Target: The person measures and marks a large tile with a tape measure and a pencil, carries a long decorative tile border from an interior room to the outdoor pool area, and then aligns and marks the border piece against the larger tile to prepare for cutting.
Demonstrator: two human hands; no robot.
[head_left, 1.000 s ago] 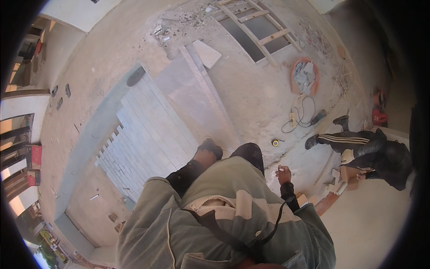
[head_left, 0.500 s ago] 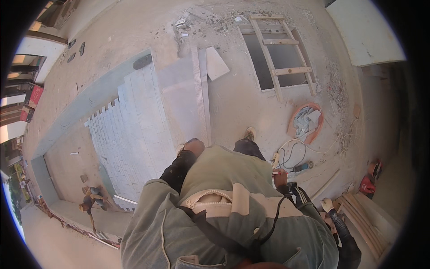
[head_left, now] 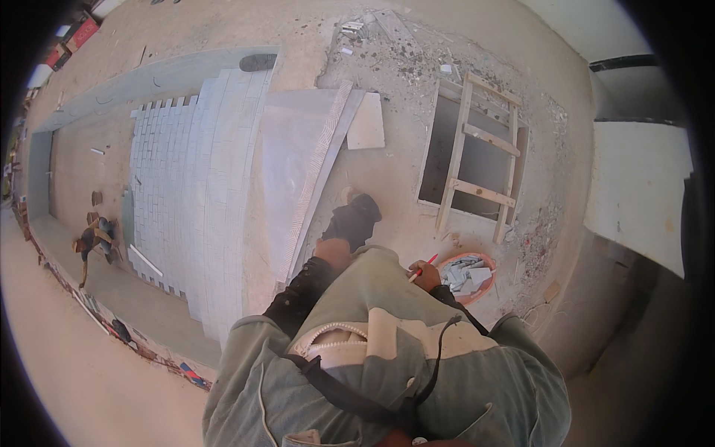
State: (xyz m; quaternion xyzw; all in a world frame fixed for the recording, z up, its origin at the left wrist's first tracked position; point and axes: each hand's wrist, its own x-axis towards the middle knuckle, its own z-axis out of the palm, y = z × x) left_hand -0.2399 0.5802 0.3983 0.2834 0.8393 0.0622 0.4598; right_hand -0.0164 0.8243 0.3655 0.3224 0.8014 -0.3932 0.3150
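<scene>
My right hand is closed round a slim red and white pen-like stick, in front of my jacket's hem. My left hand is beside the hem, close to my dark-clad leg; its fingers are mostly hidden, so its grip does not show. Left of that hand lies a long, pale patterned board or strip on a smooth grey sheet. Just beyond my right hand stands an orange basin full of broken tile pieces.
A wooden ladder lies across a rectangular floor opening. Pale tiles cover part of a sunken area at left, where another person crouches. A square slab and scattered rubble lie ahead.
My body has turned and stepped forward, shifting the whole view. My right hand has come forward with the stick, now near the basin. The power tool and gloved hand at right have left view.
</scene>
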